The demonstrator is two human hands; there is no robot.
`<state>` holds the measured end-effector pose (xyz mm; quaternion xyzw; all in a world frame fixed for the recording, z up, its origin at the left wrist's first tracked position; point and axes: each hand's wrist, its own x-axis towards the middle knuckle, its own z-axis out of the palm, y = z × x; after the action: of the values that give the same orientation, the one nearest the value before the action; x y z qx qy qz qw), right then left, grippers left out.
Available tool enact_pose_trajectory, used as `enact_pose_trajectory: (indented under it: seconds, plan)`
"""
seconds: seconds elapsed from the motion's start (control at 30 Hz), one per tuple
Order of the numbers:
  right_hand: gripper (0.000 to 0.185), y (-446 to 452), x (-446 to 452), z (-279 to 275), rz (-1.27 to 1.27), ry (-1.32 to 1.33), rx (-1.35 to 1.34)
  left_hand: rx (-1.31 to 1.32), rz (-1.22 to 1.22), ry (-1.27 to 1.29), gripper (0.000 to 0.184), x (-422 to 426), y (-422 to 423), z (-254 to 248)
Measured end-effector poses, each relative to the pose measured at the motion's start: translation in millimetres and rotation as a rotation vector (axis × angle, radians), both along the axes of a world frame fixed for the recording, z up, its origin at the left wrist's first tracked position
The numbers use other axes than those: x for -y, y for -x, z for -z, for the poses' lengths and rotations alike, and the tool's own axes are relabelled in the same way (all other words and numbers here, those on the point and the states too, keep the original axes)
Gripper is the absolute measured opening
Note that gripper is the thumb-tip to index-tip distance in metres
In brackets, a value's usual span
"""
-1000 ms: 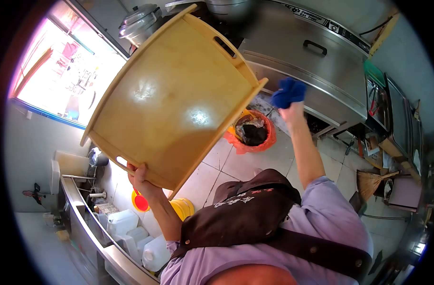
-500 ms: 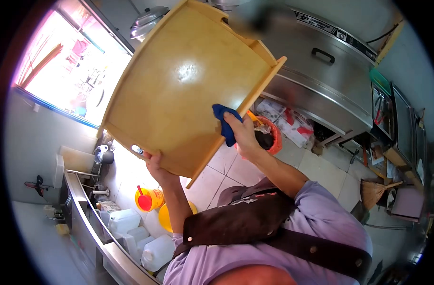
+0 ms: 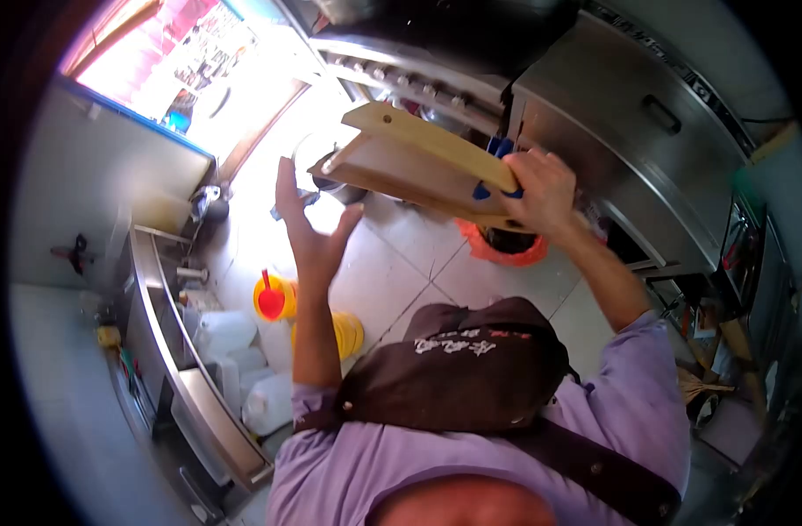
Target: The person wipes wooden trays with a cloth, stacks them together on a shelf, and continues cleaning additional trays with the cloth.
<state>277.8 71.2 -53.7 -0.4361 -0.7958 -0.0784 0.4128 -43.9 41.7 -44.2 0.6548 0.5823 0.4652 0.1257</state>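
A yellow tray (image 3: 436, 147) with raised sides is held in the air ahead of me, turned nearly edge-on. My right hand (image 3: 543, 195) is closed round its right end. Pinched in the same hand, a blue cloth (image 3: 500, 146) shows above and below the tray's side. My left hand (image 3: 316, 241) stands off the tray's left end, fingers and thumb spread, touching nothing. The right hand's fingertips are partly hidden behind the tray.
Beneath the tray is a red-lined bin (image 3: 516, 252). A steel fryer (image 3: 620, 131) and a stove with knobs (image 3: 418, 85) stand ahead. Left are a yellow bucket (image 3: 282, 294) with a red scoop, plastic jugs (image 3: 225, 331) and a steel counter (image 3: 212, 399).
The tray has tipped from facing me to nearly edge-on. My left hand has let go of its lower edge and opened. My right hand has moved right, still holding the cloth.
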Motion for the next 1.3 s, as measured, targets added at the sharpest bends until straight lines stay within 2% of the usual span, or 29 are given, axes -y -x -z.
enact_pose_trajectory:
  seconds: [0.07, 0.13, 0.23, 0.27, 0.37, 0.43, 0.5, 0.57, 0.6, 0.67, 0.8, 0.93, 1.03, 1.1, 1.13, 1.17, 1.23, 1.27, 1.3]
  plan:
    - [0.029, -7, 1, -2, -0.059, 0.016, 0.067, -0.127, 0.060, 0.140, 0.081, -13, 8, -2]
    - [0.027, -14, 1, -3, -0.108, 0.017, 0.125, -0.120, 0.247, 0.214, 0.067, -20, 11, 4]
    - [0.033, -24, 2, -1, -0.195, 0.063, 0.147, -0.108, 0.432, 0.430, 0.044, -18, 10, 9]
    - [0.034, -27, 1, 0, -0.212, 0.048, 0.148, -0.104, 0.410, 0.341, 0.029, -12, 4, 12]
    - [0.037, -31, -8, 5, -0.216, -0.057, 0.170, -0.037, 0.341, 0.209, 0.027, 4, 1, 31]
    - [0.038, -31, -12, 10, -0.158, -0.191, 0.221, 0.068, 0.415, 0.076, 0.024, 11, -3, 36]
    - [0.041, -21, -7, 3, -0.057, -0.308, 0.284, 0.214, 0.293, 0.135, 0.020, 18, -4, 46]
    - [0.043, -8, -4, -5, -0.022, -0.353, 0.207, 0.186, 0.260, 0.039, 0.019, 21, 2, 51]
    - [0.045, -6, -4, -8, -0.023, -0.380, 0.167, 0.255, 0.253, 0.095, 0.018, 25, 4, 50]
    - [0.046, -8, -7, -9, -0.024, -0.350, 0.173, 0.389, 0.210, 0.206, 0.018, 33, 6, 47]
    - [0.050, -38, -25, -9, -0.140, -0.333, 0.246, 0.374, 0.204, 0.194, 0.017, 42, -1, 42]
    - [0.044, -130, -48, 44, 0.049, -0.122, 0.429, 0.557, 0.115, 0.297, 0.018, 51, 0, 37]
    - [0.037, -148, -46, 62, -0.066, 0.033, 0.335, 0.525, 0.127, 0.283, 0.020, 54, 6, 47]
    - [0.040, -184, -65, 121, 0.166, -0.012, 0.189, 0.443, 0.111, 0.254, 0.023, 52, 2, 39]
    - [0.043, -187, -68, 126, 0.198, 0.143, -0.103, 0.457, 0.106, 0.217, 0.024, 52, 4, 40]
    - [0.045, -190, -72, 131, 0.224, 0.246, -0.428, 0.469, 0.102, 0.181, 0.025, 51, 9, 43]
    - [0.053, -174, -46, 96, 0.060, 0.810, -1.501, 0.467, 0.113, 0.133, 0.025, 52, 18, 46]
    - [0.063, -155, -37, 77, -0.037, 0.779, -1.544, 0.457, 0.131, 0.118, 0.024, 52, 21, 48]
    - [0.063, -150, -41, 78, -0.014, 0.838, -1.539, 0.446, 0.150, 0.103, 0.023, 52, 22, 49]
